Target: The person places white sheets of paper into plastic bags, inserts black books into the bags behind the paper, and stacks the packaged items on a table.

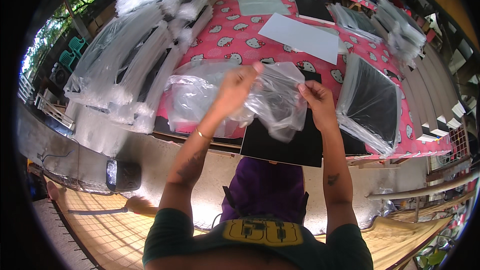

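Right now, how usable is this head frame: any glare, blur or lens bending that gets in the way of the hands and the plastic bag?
Head view: strong fisheye bending, so the table edge curves and the corners go black. Daylight is even; the clear plastic bag and the bagged stacks shine white. The left hand and right hand are sharp, each grip on the bag. Sky at the upper left is blown out.

the bench (235, 35) wears a pink cloth patterned with white cartoon cats. a clear plastic bag (272, 97) hangs over a black board (285, 145); a pale grey sheet (300, 36) lies beyond.
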Tool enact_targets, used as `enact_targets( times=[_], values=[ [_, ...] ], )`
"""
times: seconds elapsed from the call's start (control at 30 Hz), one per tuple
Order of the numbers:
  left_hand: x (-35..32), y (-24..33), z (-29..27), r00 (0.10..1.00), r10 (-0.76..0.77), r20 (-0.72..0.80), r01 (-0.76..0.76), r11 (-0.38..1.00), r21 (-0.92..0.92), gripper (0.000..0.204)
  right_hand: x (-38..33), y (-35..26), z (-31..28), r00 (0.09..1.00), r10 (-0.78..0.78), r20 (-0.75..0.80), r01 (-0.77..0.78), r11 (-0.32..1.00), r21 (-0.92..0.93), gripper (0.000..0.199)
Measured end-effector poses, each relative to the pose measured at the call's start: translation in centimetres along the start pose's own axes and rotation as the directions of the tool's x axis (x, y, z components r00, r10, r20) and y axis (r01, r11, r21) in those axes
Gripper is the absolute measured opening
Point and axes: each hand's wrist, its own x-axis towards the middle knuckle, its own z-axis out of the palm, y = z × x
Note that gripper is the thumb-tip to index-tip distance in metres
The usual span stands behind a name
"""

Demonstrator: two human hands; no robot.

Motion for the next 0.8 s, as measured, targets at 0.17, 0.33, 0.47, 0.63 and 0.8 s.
enact_targets(
  times=[0.17, 0.33, 0.47, 0.63, 0.8],
  values=[
    [-0.6, 1.3, 2.1, 0.756, 0.530, -0.383, -0.374, 0.831, 0.412, 0.018, -2.4, 0.9, 2.9, 0.968, 0.226, -0.108, -0.143, 0.852, 0.503, 0.015],
    [-6.6, -0.6, 6.1, 0.998, -0.065, -0.010, 0.063, 0.990, -0.126, 0.016, -3.7, 0.1, 5.1, 0.993, 0.113, 0.017, -0.088, 0.665, 0.742, 0.007],
    [-6.8, -1.8, 6.1, 0.999, -0.046, -0.014, 0.040, 0.963, -0.268, 0.014, -5.1, 0.9, 5.2, 0.994, 0.111, 0.012, -0.076, 0.597, 0.798, 0.006],
    [-6.5, -3.2, 4.7, 0.995, 0.076, -0.068, -0.086, 0.983, -0.163, 0.018, -5.9, 1.1, 4.7, 0.993, 0.100, -0.057, -0.007, 0.547, 0.837, 0.008],
    [-6.3, -2.0, 2.6, 0.990, -0.137, -0.033, 0.098, 0.839, -0.535, 0.027, -7.6, 0.8, 3.8, 0.947, 0.320, 0.007, -0.171, 0.487, 0.856, 0.032]
  ],
)
